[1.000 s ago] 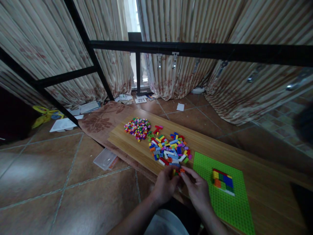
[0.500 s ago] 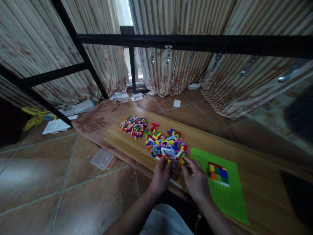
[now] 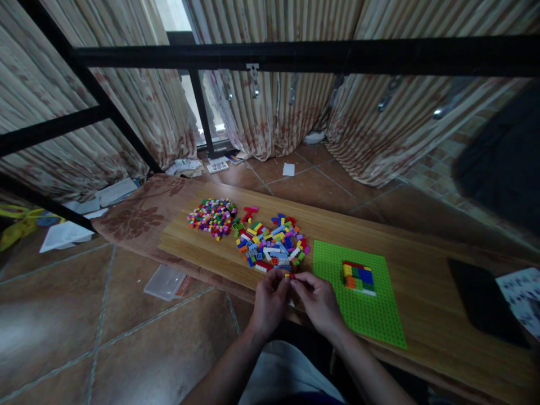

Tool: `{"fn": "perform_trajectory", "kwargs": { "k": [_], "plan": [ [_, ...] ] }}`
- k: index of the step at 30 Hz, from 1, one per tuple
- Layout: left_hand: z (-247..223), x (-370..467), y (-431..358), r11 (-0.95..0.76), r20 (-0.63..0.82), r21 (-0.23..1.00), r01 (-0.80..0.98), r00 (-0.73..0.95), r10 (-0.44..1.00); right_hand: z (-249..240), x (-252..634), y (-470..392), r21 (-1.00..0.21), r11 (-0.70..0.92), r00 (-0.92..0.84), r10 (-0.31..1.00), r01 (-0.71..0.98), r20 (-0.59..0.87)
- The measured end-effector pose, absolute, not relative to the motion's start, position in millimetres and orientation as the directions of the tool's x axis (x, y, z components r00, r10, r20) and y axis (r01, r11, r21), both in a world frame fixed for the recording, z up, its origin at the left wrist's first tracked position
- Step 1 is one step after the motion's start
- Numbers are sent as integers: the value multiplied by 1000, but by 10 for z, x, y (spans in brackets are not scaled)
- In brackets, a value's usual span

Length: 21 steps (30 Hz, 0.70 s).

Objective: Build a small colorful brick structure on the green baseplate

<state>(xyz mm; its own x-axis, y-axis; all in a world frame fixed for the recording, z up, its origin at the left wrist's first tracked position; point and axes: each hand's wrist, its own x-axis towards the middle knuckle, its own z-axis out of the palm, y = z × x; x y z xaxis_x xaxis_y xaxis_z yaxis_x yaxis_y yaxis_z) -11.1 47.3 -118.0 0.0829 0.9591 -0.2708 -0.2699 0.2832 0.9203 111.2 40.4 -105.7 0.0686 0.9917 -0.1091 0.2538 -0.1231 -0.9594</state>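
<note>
My left hand (image 3: 270, 298) and my right hand (image 3: 318, 301) meet at the near edge of the table, fingertips pinched together. Between them is a small yellow and red toy brick piece (image 3: 289, 275); whether it is one brick or two joined is too small to tell. Just beyond my fingers lies a loose pile of larger toy bricks (image 3: 272, 242) in mixed colours. To the right of my right hand is a green baseplate (image 3: 371, 320), bearing a flat block of several joined bricks (image 3: 358, 277) in red, yellow, blue, orange, green and white.
A heap of tiny bricks (image 3: 213, 216) sits farther left on the wooden table (image 3: 426, 292), with red bricks (image 3: 250, 213) beside it. At the right lie a black flat item (image 3: 485, 301) and a printed sheet (image 3: 521, 295). A clear plastic lid (image 3: 165, 282) is on the floor.
My hands have come closer together, the right one moving in towards the left, and now pinch the piece between them. The camera view has shifted to the right.
</note>
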Motion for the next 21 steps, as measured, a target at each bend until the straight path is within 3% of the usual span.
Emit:
{"fn": "perform_trajectory", "kwargs": {
  "k": [5, 11, 14, 21],
  "plan": [
    [-1118, -186, 518, 330, -301, 916, -227, 153, 941, -1070, 1223, 446, -948, -103, -40, 992, 302, -120],
    [-1116, -107, 476, 363, -320, 885, -292, 184, 929, -1165, 1157, 443, -970, -207, 28, 978, 126, -205],
    [-1131, -78, 445, 362, -325, 894, -264, 174, 930, -1194, 1142, 433, -964, -207, 80, 977, 166, -196],
    [-1097, -162, 506, 378, -338, 912, -162, 229, 913, -1115, 1204, 441, -945, -166, -24, 983, 282, -180]
  ]
}}
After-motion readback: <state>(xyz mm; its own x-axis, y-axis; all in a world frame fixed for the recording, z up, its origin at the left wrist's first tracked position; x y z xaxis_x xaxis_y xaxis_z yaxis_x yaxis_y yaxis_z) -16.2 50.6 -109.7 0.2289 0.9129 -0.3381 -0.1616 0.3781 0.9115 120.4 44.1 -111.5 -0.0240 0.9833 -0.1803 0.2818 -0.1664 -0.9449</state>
